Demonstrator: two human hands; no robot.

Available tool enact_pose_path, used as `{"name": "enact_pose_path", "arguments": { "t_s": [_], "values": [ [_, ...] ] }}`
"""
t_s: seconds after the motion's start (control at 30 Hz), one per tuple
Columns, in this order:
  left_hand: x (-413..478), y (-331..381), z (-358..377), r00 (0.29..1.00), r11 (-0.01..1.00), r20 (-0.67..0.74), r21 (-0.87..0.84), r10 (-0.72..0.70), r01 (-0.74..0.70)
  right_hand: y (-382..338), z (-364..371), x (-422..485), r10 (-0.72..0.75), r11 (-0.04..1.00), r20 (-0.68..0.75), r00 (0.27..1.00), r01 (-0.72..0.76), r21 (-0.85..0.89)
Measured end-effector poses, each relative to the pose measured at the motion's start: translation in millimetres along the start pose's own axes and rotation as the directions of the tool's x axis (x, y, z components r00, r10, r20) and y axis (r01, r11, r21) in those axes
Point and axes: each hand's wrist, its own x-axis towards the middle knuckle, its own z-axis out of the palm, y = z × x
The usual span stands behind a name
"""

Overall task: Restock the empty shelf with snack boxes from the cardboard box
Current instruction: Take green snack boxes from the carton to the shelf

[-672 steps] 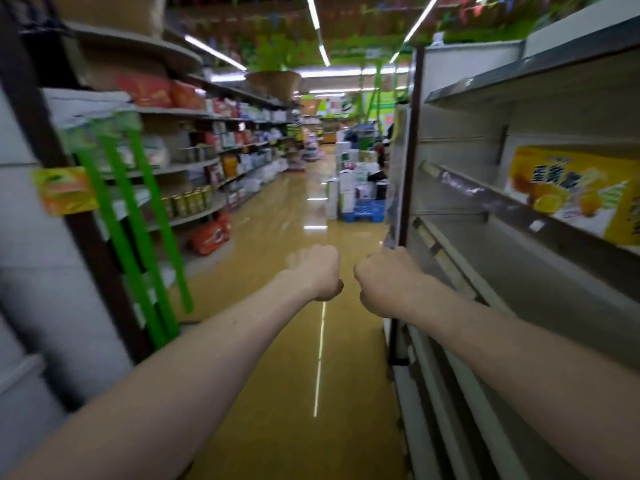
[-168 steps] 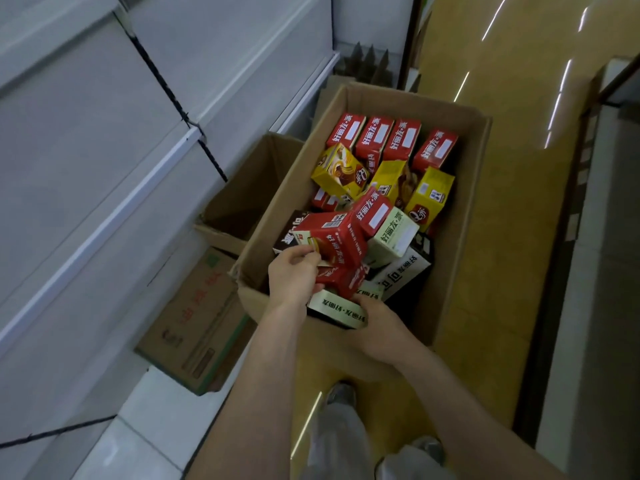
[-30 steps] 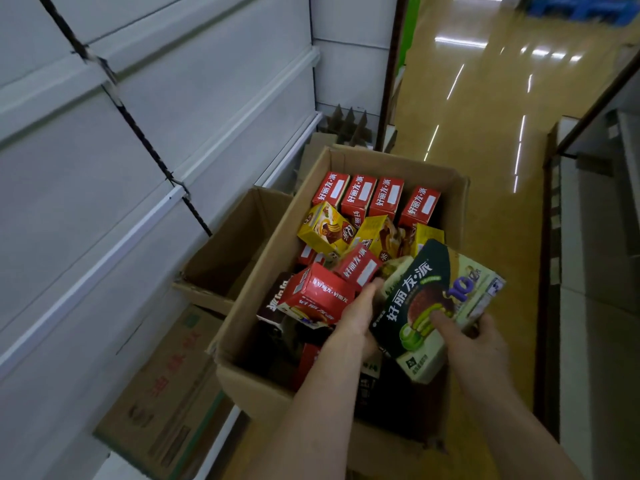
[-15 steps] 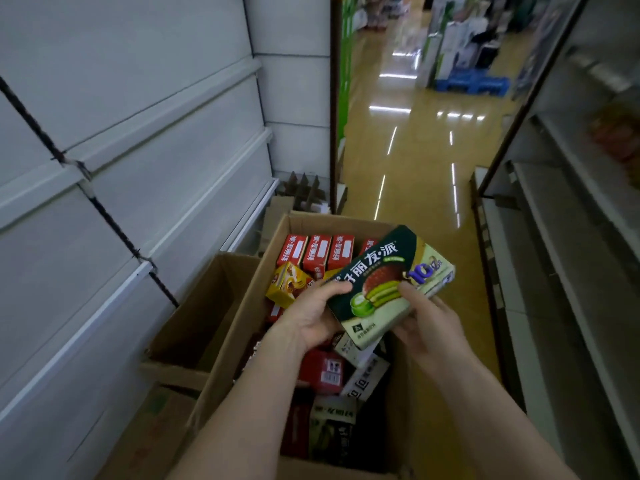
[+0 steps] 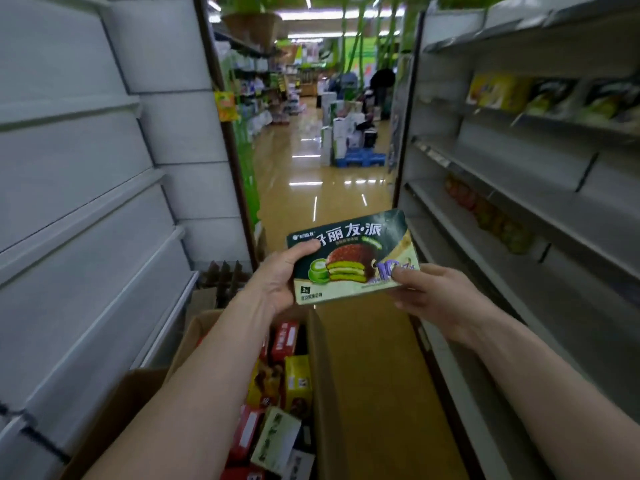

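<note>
Hands, left (image 5: 277, 284) and right (image 5: 433, 294), around snack box (image 5: 356, 251)

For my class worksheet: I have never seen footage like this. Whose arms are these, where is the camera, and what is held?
No machine here: a person wears one wide-angle camera on the head, so you look along their own arms. The left hand and right hand each grip an end of a flat dark green snack box picturing a chocolate pie. Lower down stands an open brown cardboard box holding red and yellow snack boxes. Grey metal shelves stand on the right.
</note>
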Motion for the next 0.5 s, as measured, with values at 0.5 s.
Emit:
{"name": "enact_pose_path", "arguments": {
  "t_s": [0.5],
  "values": [
    [80.1,44.7,244.6,0.91,0.964,0.368,0.107,0.19,-0.244,-123.7,-186.9,-21.6,-0.324,0.874,-0.264,0.909,0.18,-0.451]
  ]
}}
